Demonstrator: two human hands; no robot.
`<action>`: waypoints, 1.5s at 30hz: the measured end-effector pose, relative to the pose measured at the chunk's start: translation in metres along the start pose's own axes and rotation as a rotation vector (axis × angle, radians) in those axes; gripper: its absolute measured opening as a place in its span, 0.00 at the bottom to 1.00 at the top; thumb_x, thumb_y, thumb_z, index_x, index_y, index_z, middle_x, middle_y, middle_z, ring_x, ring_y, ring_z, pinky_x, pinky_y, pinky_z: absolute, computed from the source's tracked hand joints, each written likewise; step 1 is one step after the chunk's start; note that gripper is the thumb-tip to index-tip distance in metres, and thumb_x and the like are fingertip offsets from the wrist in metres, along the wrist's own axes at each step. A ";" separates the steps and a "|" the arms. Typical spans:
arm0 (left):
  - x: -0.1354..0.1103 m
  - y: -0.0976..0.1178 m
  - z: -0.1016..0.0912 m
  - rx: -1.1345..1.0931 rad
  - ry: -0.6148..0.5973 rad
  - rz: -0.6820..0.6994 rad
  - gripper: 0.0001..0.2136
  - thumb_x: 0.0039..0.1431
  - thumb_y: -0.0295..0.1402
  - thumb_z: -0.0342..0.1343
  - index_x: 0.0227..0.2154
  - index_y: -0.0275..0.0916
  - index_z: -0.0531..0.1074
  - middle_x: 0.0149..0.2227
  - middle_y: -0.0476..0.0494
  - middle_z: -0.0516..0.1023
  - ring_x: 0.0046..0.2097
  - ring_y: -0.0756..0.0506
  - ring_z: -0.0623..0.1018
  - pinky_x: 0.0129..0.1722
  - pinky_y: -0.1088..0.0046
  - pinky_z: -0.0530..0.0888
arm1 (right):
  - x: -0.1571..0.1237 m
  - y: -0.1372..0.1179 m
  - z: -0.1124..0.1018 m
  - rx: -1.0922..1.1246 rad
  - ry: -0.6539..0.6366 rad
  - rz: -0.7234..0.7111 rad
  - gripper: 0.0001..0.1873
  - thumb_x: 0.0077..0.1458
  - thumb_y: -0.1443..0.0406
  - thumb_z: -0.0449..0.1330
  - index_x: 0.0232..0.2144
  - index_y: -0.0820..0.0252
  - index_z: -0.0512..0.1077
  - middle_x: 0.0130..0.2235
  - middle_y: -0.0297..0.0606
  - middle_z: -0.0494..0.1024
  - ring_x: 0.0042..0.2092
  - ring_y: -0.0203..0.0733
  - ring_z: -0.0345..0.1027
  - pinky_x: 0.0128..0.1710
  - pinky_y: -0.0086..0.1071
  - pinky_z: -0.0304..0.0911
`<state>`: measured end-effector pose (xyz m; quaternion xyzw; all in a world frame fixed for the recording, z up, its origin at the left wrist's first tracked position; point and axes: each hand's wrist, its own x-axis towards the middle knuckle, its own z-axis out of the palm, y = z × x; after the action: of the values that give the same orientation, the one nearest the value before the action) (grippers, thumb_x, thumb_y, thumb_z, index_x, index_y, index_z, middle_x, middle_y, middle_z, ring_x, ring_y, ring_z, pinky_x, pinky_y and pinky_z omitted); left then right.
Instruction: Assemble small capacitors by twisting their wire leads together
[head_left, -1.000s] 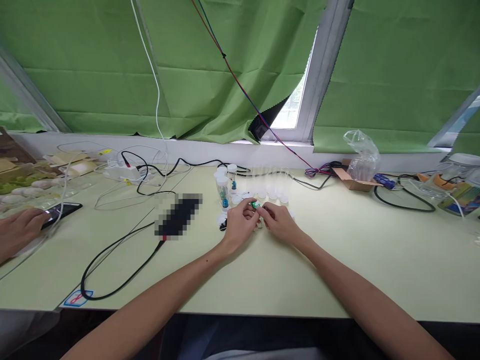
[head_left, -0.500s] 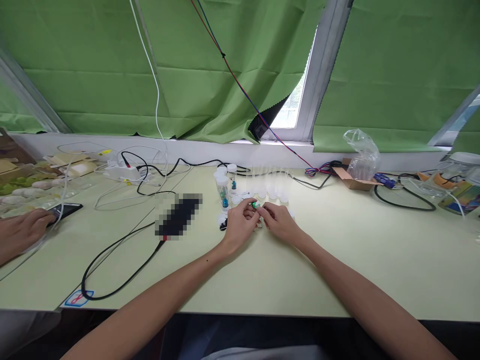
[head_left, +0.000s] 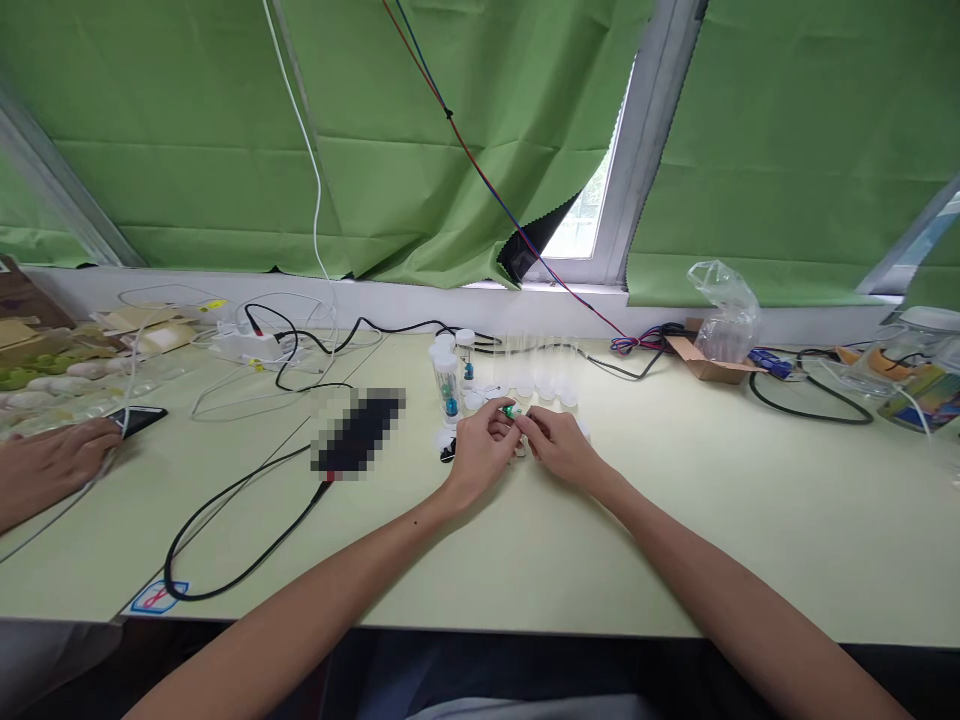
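Note:
My left hand [head_left: 480, 455] and my right hand [head_left: 559, 443] meet at the middle of the pale green table [head_left: 675, 520], fingers pinched together on a small green piece [head_left: 511, 410] held between them. Just behind the hands stand clear plastic tubes [head_left: 544, 375] in a row. To their left are two capped tubes [head_left: 448, 380] with small blue and green pieces inside. White caps [head_left: 474, 400] lie near the tubes, and a small black item [head_left: 447, 456] lies by my left hand.
Another person's hand [head_left: 52, 462] rests at the left edge by a black phone [head_left: 139, 420]. A blurred dark device [head_left: 358, 430] with a black cable [head_left: 225, 540] lies left of centre. A cardboard box with a plastic bag [head_left: 712, 340] and more cables sit at back right. Green curtains hang behind.
My hands stay pinched on the green piece with hardly any movement. The other person's hand at the left has slid a little toward the table's front edge.

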<state>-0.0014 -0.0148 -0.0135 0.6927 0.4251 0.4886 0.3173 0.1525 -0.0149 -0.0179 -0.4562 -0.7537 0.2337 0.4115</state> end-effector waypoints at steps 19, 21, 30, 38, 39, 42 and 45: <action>0.001 -0.001 0.000 -0.047 0.007 -0.005 0.15 0.56 0.40 0.56 0.43 0.37 0.72 0.27 0.48 0.76 0.24 0.49 0.78 0.27 0.74 0.76 | -0.001 -0.002 0.000 -0.011 0.006 0.010 0.21 0.65 0.53 0.47 0.22 0.56 0.57 0.18 0.29 0.65 0.22 0.34 0.57 0.25 0.30 0.53; 0.001 -0.002 0.000 -0.043 0.005 0.001 0.15 0.57 0.40 0.56 0.43 0.37 0.71 0.27 0.48 0.76 0.24 0.49 0.78 0.27 0.74 0.76 | -0.001 -0.002 0.000 -0.005 0.004 0.010 0.21 0.65 0.53 0.47 0.22 0.56 0.57 0.17 0.28 0.65 0.21 0.34 0.57 0.25 0.30 0.53; 0.000 0.000 0.001 -0.041 -0.005 0.019 0.14 0.58 0.40 0.55 0.42 0.38 0.71 0.26 0.49 0.76 0.24 0.49 0.78 0.26 0.74 0.76 | -0.001 -0.003 -0.001 0.014 0.011 0.008 0.28 0.67 0.51 0.43 0.19 0.57 0.61 0.17 0.30 0.65 0.22 0.35 0.58 0.27 0.31 0.53; -0.001 0.001 0.002 -0.056 -0.019 0.018 0.13 0.58 0.39 0.55 0.42 0.38 0.71 0.26 0.49 0.76 0.24 0.49 0.78 0.27 0.74 0.76 | -0.001 -0.003 0.000 -0.028 0.041 0.053 0.31 0.67 0.51 0.41 0.17 0.57 0.63 0.16 0.32 0.66 0.21 0.36 0.59 0.26 0.31 0.54; -0.001 0.002 0.001 -0.057 -0.016 0.019 0.13 0.58 0.39 0.55 0.42 0.38 0.71 0.26 0.49 0.76 0.24 0.49 0.78 0.27 0.74 0.76 | -0.001 -0.003 0.000 -0.029 0.044 0.055 0.30 0.67 0.51 0.41 0.17 0.57 0.63 0.16 0.32 0.66 0.21 0.35 0.59 0.26 0.31 0.54; 0.001 0.003 0.000 -0.044 0.017 0.023 0.13 0.57 0.40 0.56 0.42 0.38 0.71 0.26 0.49 0.76 0.24 0.49 0.78 0.27 0.74 0.76 | -0.001 -0.004 0.000 -0.011 0.073 0.057 0.25 0.66 0.51 0.45 0.22 0.57 0.64 0.18 0.30 0.66 0.22 0.35 0.59 0.25 0.30 0.54; 0.002 0.004 -0.001 -0.030 0.054 0.012 0.13 0.56 0.39 0.56 0.42 0.38 0.71 0.26 0.49 0.76 0.25 0.49 0.78 0.27 0.74 0.75 | -0.002 -0.005 0.000 0.046 0.117 0.038 0.16 0.62 0.51 0.52 0.34 0.57 0.66 0.20 0.28 0.67 0.23 0.35 0.60 0.25 0.29 0.54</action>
<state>-0.0006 -0.0148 -0.0090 0.6769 0.4218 0.5157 0.3131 0.1502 -0.0187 -0.0153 -0.4737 -0.7138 0.2317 0.4609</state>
